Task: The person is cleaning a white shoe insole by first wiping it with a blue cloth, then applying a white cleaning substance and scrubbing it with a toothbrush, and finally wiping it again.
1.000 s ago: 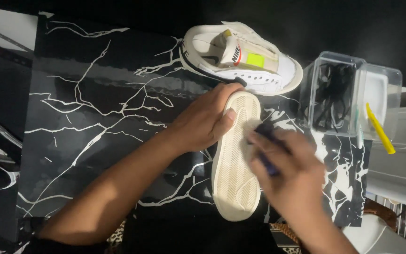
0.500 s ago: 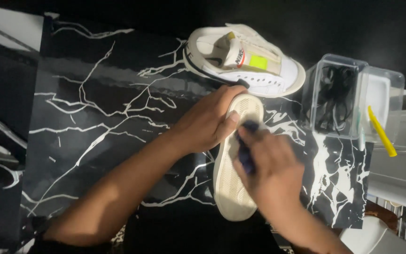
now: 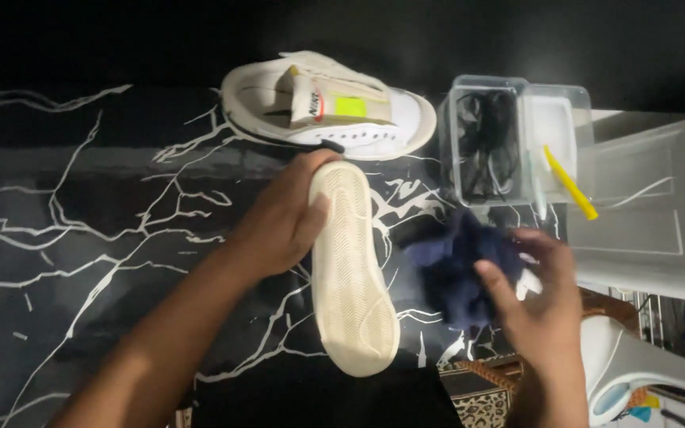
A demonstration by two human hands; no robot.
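Sole-wiping in hand, cloth lifted off.
My left hand (image 3: 283,222) grips the upturned cream rubber-soled shoe (image 3: 350,265) mid-table; my right hand (image 3: 545,305) clutches a dark blue cloth (image 3: 461,265) beside it. Next I judge: press cloth onto sole.

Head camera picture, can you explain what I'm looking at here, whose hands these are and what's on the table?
This is one view from a camera worn on a person's head, looking down at their own two bare hands. No machine is involved. The left hand grips an upturned sneaker, pale sole facing up, on a black table with white marble veins. The right hand holds a crumpled dark blue cloth just beside the sole, off to its right. Behind lies a second white sneaker on its side. To the right stands a clear plastic box with dark laces inside and a yellow stick-like tool resting across it.
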